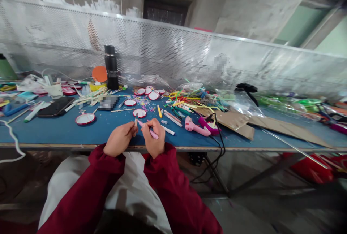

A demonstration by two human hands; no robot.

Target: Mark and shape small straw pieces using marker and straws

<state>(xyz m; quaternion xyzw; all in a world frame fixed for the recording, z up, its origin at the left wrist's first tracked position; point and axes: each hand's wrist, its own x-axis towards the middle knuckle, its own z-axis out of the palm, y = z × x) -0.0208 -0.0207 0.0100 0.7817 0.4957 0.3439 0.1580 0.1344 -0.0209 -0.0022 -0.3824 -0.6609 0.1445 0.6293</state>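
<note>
My left hand (119,139) is closed on a short pale stick (136,119) that points up from its fingertips, at the near edge of the blue table (54,129). My right hand (154,137) is closed around a pink stick (148,129) that slants towards the pale stick, their ends close together. Both sleeves are dark red. Just beyond the hands lies a small round red-rimmed mirror (139,113), with loose coloured sticks to its right.
A pink glue gun (195,127) with a black cord lies right of my hands. More red-rimmed discs (85,118), a dark phone (55,107), a black bottle (111,67), a heap of coloured sticks (189,100) and cardboard (271,124) cover the table. A perforated metal screen stands behind.
</note>
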